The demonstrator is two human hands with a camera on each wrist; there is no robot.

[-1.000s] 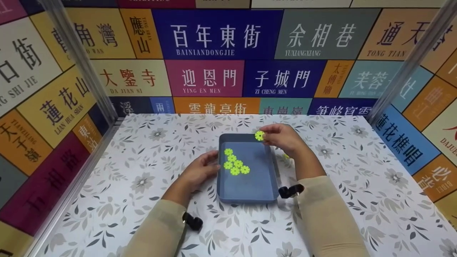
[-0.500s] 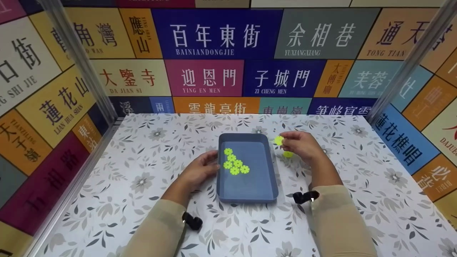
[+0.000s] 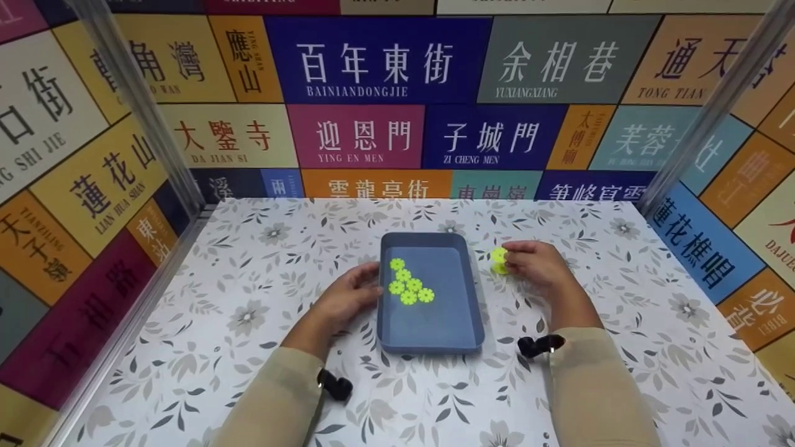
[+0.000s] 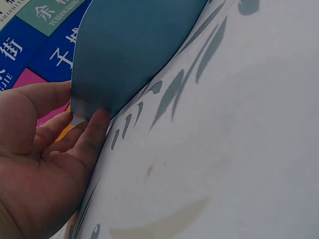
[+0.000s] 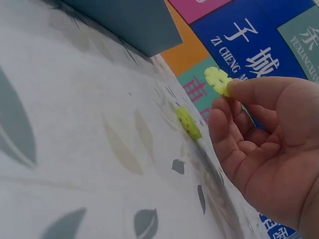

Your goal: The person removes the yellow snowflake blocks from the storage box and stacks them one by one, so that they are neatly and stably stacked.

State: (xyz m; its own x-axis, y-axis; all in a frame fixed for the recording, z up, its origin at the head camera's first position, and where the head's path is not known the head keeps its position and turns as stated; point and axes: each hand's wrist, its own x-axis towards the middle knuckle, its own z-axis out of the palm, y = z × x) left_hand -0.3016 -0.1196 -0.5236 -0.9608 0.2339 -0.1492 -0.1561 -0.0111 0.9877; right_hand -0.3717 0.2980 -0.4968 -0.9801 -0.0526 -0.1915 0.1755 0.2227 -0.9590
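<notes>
A blue-grey tray (image 3: 435,323) lies on the table with several yellow-green, flower-shaped notched discs (image 3: 408,297) inside, grouped at its left. My left hand (image 3: 345,298) holds the tray's left wall; in the left wrist view its thumb goes behind the rim and the fingertips (image 4: 102,115) rest against the outer wall. Right of the tray, my right hand (image 3: 537,264) pinches one notched disc (image 5: 218,81) between thumb and fingers. Close below that disc, more yellow-green plastic (image 5: 188,123) lies on the table, seen edge-on in the right wrist view and partly covered in the head view.
The table (image 3: 261,366) has a white cloth with grey leaves and flowers. Panels with colourful street-name signs (image 3: 379,59) close off the back and both sides. Clear posts (image 3: 702,105) stand at the back corners.
My right hand has moved from over the tray's far right corner rightward and down, carrying the pinched notched disc to just over the yellow-green plastic. The left hand and tray have stayed put.
</notes>
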